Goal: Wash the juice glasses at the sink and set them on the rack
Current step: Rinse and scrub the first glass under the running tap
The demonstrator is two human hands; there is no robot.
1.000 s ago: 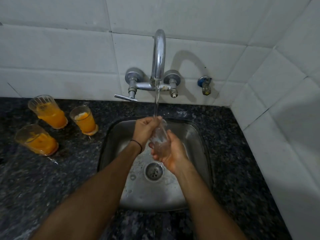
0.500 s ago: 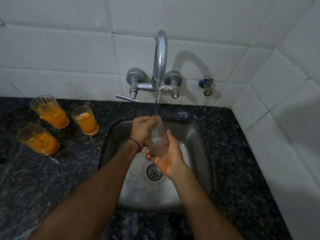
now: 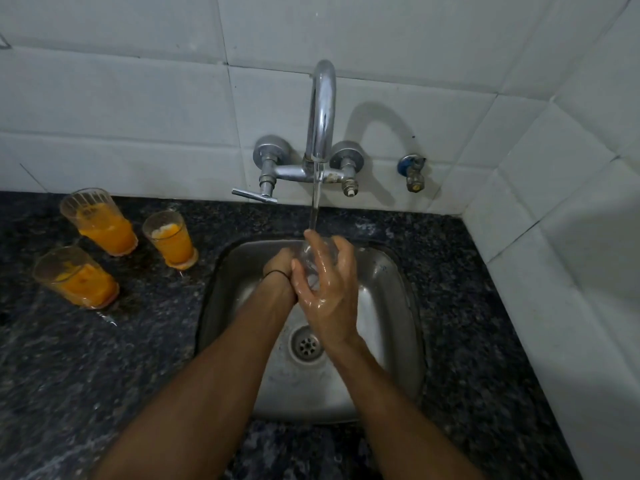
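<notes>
1. Your right hand wraps wet fingers round the clear glass over the sink, under the tap stream.
2. Your left hand grips it from the left.
3. Its long axis is unclear.
4. Three juice glasses stand upright, far left.

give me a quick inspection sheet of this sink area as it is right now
surface: dark speckled stone counter around a steel sink; drain uncovered.
job's things: one clear glass held under the running tap; three glasses with orange juice left in them stand on the counter left of the sink, back left, back right, front. No rack in view.
clutter: nothing seen.
grippers: right hand, wet, fingers curled round the glass; left hand mostly hidden behind it, grip unclear.
cables: nothing seen.
surroundings: white tiled walls; small wall valve right of the tap.
</notes>
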